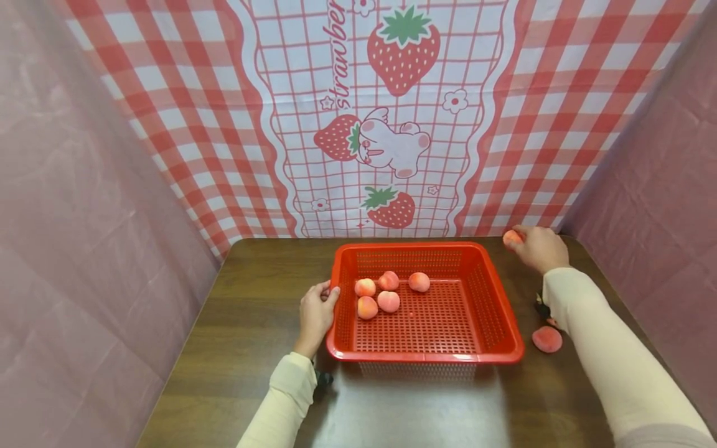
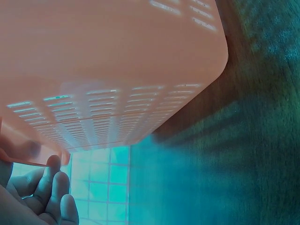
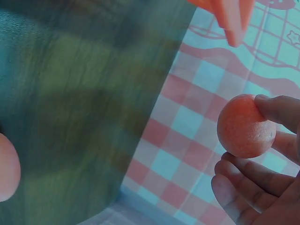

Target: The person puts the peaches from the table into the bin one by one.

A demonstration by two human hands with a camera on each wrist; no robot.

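A red plastic basket (image 1: 426, 358) with slotted walls stands on the table, several peaches (image 1: 389, 302) grouped in its left part. My left hand (image 1: 317, 314) grips the basket's left rim, thumb on top; in the left wrist view its curled fingers (image 2: 60, 185) show under the rim. Beyond the basket's right side, my right hand (image 1: 540, 247) pinches a peach (image 1: 512, 238) near the table's far edge. The right wrist view shows this peach (image 3: 246, 126) held between thumb and fingers, clear of the tabletop. A darker peach (image 1: 547, 339) lies on the table beside my right forearm.
The brown wooden table (image 1: 241, 323) ends at a strawberry-print checked cloth (image 1: 392, 124) hanging behind it. Pink cloth hangs on the left (image 1: 95, 218) and right (image 1: 655, 186). A small reddish speck (image 1: 411, 315) lies on the basket floor.
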